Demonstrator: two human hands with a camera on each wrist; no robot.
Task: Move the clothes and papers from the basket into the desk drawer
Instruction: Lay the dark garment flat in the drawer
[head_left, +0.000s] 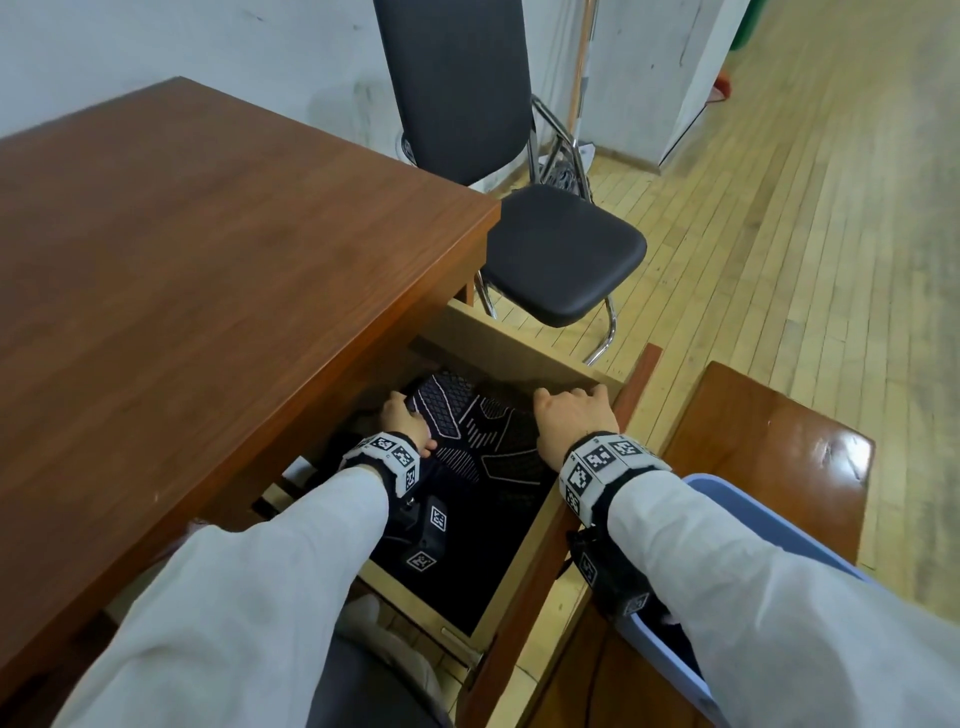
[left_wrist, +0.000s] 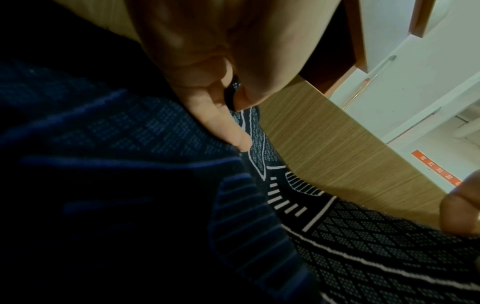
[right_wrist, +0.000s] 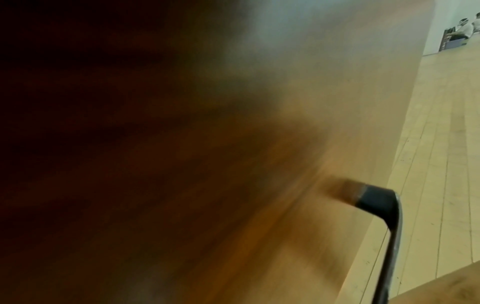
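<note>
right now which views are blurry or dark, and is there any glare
Head view: sharp, wide-angle bend, glare on the glossy bench. Left wrist view: garment sharp at right, deep shadow at left. Right wrist view: mostly dark, smeared wood; only the handle is fairly clear.

The head view is evenly and brightly lit, with soft shadow inside the open light-wood desk drawer (head_left: 511, 358) under the overhanging reddish-brown wooden desk top (head_left: 208, 249). A pale glare patch sits on the glossy brown wooden bench (head_left: 810, 441) out beyond the right hand (head_left: 574, 423); straight lines bow toward the edges. The left wrist view is dim: the dark patterned knit garment (left_wrist: 363, 246) is sharp past the left hand (left_wrist: 207, 67), which is close and out of focus, and falls to near black on the wrist side. The right wrist view is mostly a dark, smeared brown blur; only its far right edge is bright.
</note>
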